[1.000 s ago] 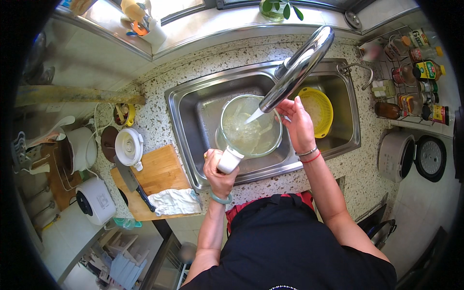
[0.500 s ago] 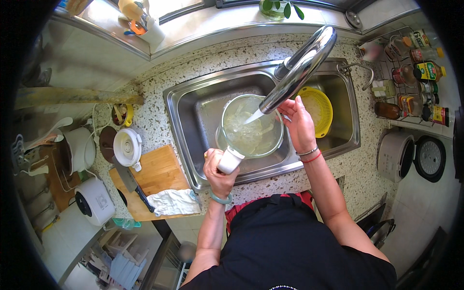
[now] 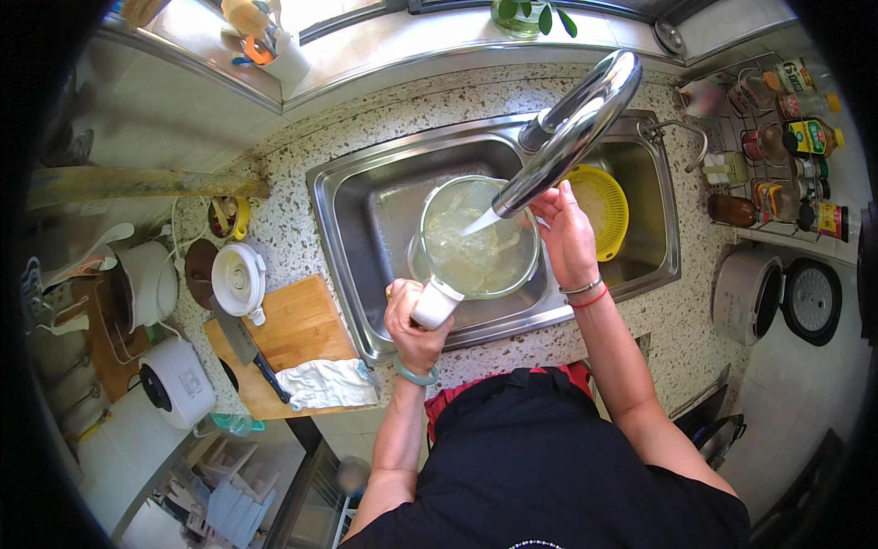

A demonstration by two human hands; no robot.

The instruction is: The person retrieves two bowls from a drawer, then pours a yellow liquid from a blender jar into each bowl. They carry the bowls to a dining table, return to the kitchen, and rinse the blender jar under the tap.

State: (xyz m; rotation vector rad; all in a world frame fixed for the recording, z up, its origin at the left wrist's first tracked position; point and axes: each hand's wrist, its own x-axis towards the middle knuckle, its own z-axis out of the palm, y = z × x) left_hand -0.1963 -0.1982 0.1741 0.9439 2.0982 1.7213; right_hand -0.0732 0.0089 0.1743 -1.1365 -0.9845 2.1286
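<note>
My left hand (image 3: pixel 416 329) is wrapped round the white handle (image 3: pixel 437 304) of a clear glass jug (image 3: pixel 480 240), held over the left basin of the steel sink (image 3: pixel 361 220). Water runs from the chrome faucet (image 3: pixel 572 133) into the jug, and the water inside looks churned and bubbly. Beside the jug's right wall is my right hand (image 3: pixel 569 240), palm turned toward it and fingers apart. Its fingertips are near the glass, partly behind the faucet spout; whether they touch it I cannot tell. A yellow colander (image 3: pixel 604 210) sits in the right basin.
Left of the sink, a wooden cutting board (image 3: pixel 302 316) carries a knife (image 3: pixel 245 348) and a white cloth (image 3: pixel 327 384). A white lid-like part (image 3: pixel 240 279) lies by the board. A rack of bottles and jars (image 3: pixel 777 156) is at the right, above an opened white rice cooker (image 3: pixel 745 293).
Almost nothing differs. Water keeps running into the jug, its surface churning differently, and both hands stay in place.
</note>
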